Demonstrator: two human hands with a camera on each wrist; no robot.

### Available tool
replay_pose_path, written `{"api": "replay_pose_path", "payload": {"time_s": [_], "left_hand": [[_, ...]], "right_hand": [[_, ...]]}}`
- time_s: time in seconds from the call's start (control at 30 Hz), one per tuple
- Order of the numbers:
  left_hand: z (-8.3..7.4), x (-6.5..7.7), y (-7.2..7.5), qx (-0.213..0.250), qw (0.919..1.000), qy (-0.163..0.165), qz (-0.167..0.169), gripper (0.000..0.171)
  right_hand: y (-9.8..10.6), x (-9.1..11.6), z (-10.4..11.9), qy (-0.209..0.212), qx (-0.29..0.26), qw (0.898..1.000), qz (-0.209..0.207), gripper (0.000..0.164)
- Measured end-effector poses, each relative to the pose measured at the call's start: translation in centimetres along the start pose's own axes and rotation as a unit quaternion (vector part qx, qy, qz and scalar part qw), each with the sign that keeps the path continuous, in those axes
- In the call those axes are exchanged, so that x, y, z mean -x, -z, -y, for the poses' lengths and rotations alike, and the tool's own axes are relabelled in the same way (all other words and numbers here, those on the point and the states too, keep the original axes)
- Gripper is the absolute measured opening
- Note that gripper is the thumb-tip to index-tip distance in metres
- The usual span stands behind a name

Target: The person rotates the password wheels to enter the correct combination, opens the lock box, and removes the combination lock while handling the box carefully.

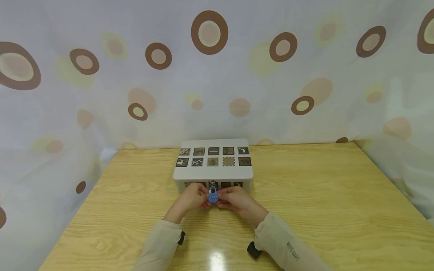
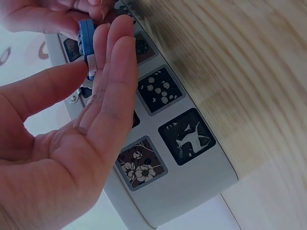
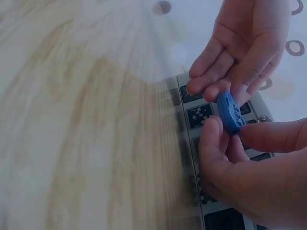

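A small blue combination padlock [image 1: 213,197] with a row of number dials is held between both hands, in front of the white box's [image 1: 213,171] metal latch [image 1: 212,183]. My left hand [image 1: 193,196] pinches it from the left; in the left wrist view the thumb is against a pale piece on the padlock's [image 2: 86,37] edge, the fingers stretched behind it. From the right, my right hand [image 1: 239,202] grips the body between thumb and fingers. In the right wrist view the dial face of the padlock [image 3: 230,113] shows between the two hands.
Rows of small square pictures decorate the box's lid and front. It stands on a wood-grain table [image 1: 305,195] near the back edge. Behind hangs a pale curtain [image 1: 237,75] with brown circles. Dark straps [image 1: 254,250] show at both wrists.
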State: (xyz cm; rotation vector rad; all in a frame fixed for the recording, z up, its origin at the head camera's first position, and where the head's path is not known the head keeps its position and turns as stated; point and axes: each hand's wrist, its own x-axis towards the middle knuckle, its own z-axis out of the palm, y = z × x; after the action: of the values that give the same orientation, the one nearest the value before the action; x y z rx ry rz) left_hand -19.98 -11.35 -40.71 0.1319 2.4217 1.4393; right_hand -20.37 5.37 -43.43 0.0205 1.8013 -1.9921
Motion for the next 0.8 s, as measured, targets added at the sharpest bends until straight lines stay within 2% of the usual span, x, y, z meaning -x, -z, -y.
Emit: {"api": "replay_pose_path", "payload": {"time_s": [0.3, 0.4, 0.47, 0.57, 0.63, 0.7, 0.8], "left_hand": [[0.0, -0.1, 0.0, -0.017, 0.9998, -0.004, 0.000, 0.004], [0.1, 0.0, 0.0, -0.031, 0.9995, -0.009, -0.001, 0.004], [0.1, 0.1, 0.0, -0.059, 0.9981, -0.018, -0.006, 0.004], [0.1, 0.4, -0.1, -0.131, 0.9902, -0.039, -0.029, 0.009], [0.1, 0.7, -0.2, -0.180, 0.9809, -0.054, -0.049, 0.014], [0.0, 1.0, -0.4, -0.212, 0.9728, -0.064, -0.068, 0.020], [-0.2, 1.2, -0.7, -0.236, 0.9657, -0.064, -0.087, 0.028]], "right_hand": [[0.0, 0.1, -0.1, 0.008, -0.001, 1.000, 0.010, 0.028], [-0.1, 0.2, 0.0, 0.009, 0.001, 1.000, 0.011, 0.028], [-0.2, 0.4, 0.0, 0.009, 0.001, 1.000, 0.008, 0.027], [-0.3, 0.6, 0.1, 0.008, 0.001, 1.000, -0.001, 0.027], [-0.5, 0.6, 0.1, 0.007, 0.000, 1.000, -0.009, 0.026], [-0.6, 0.6, 0.0, 0.004, -0.001, 1.000, -0.018, 0.024], [-0.7, 0.5, -0.1, 0.000, -0.007, 1.000, -0.030, 0.023]]}}
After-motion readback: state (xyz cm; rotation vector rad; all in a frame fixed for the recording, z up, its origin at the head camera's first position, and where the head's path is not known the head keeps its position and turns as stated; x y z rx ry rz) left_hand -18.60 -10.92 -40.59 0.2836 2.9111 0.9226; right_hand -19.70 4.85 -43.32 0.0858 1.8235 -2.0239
